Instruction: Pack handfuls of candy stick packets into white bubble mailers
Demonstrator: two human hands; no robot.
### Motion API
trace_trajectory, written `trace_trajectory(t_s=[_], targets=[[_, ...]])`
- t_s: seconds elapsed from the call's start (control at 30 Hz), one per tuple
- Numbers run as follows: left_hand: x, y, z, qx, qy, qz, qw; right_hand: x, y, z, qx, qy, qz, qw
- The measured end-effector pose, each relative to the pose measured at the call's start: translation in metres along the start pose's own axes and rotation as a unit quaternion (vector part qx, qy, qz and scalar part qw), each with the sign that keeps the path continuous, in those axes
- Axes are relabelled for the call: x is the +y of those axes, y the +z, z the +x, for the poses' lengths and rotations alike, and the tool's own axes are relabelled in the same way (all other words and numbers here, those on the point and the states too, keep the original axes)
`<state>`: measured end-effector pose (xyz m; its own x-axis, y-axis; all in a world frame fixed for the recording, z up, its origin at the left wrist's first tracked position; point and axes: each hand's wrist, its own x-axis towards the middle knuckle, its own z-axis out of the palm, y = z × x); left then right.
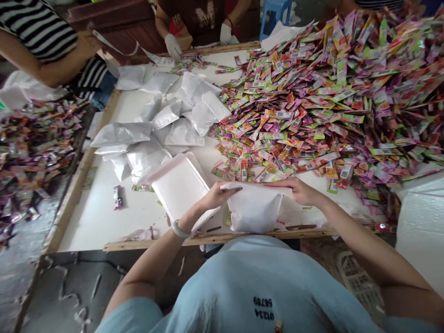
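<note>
We note plump white plastic pouches point(168, 115) heaped on the table point(88, 222), apparently finished; flat white bubble-textured mailers point(180, 185) and a large mound of slim multicoloured sachets point(322, 106) remain. We judge the bulging white mailer point(255, 210) filled; sealing we cannot confirm. The left hand point(215, 196) and right hand point(302, 190) each grasp its top edge, its body between and just below them.

Bulging glossy white plastic pouches point(121, 134): at least ten, piled; bulging matte white pouch point(256, 208): one, in hand.
Flat white padded envelopes point(180, 182): at least one, exact number indeterminable. Small glossy multicoloured sachets point(294, 106): two heaps, too many to count; one dark sachet point(118, 197) separate. Blue plastic stool point(274, 8): one. White gloves point(172, 46): two. White wristband point(180, 230): one.
</note>
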<state>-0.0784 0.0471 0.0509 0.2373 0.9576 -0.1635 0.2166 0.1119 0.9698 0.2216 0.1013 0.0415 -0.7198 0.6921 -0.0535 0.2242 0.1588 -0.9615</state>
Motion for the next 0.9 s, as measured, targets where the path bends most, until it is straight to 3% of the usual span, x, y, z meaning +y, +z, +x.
trace_trajectory(t_s=[0.1, 0.27, 0.33, 0.4, 0.47, 0.53, 0.6, 0.73, 0.83, 0.9], targets=[[0.007, -0.019, 0.003, -0.139, 0.049, 0.02, 0.989, 0.012, -0.002, -0.006, -0.035, -0.015, -0.003, 0.999], [0.007, -0.04, 0.004, -0.199, 0.044, 0.098, 0.974, 0.022, -0.01, -0.012, -0.111, 0.004, -0.017, 0.994], [0.001, -0.033, 0.002, -0.161, 0.022, 0.108, 0.981, 0.021, -0.011, -0.013, -0.143, 0.01, -0.006, 0.99], [-0.009, -0.015, -0.002, -0.054, 0.005, 0.105, 0.993, 0.019, -0.003, -0.013, -0.116, 0.03, -0.007, 0.993], [-0.021, 0.008, -0.005, 0.084, -0.005, 0.091, 0.992, 0.02, 0.014, -0.014, -0.025, 0.064, -0.013, 0.998], [-0.029, 0.026, -0.008, 0.164, -0.023, 0.075, 0.983, 0.025, 0.032, -0.016, 0.074, 0.081, 0.011, 0.994], [-0.03, 0.034, -0.011, 0.156, -0.056, 0.05, 0.985, 0.033, 0.046, -0.019, 0.126, 0.073, 0.066, 0.987], [-0.014, 0.03, -0.022, 0.106, -0.04, -0.001, 0.994, 0.05, 0.06, -0.024, 0.118, 0.077, 0.193, 0.971], [0.002, 0.027, -0.026, 0.15, 0.016, -0.021, 0.988, 0.051, 0.067, -0.011, 0.093, 0.062, 0.245, 0.963], [0.017, 0.019, -0.022, 0.204, 0.037, -0.013, 0.978, 0.037, 0.071, 0.009, 0.087, 0.04, 0.268, 0.959]])
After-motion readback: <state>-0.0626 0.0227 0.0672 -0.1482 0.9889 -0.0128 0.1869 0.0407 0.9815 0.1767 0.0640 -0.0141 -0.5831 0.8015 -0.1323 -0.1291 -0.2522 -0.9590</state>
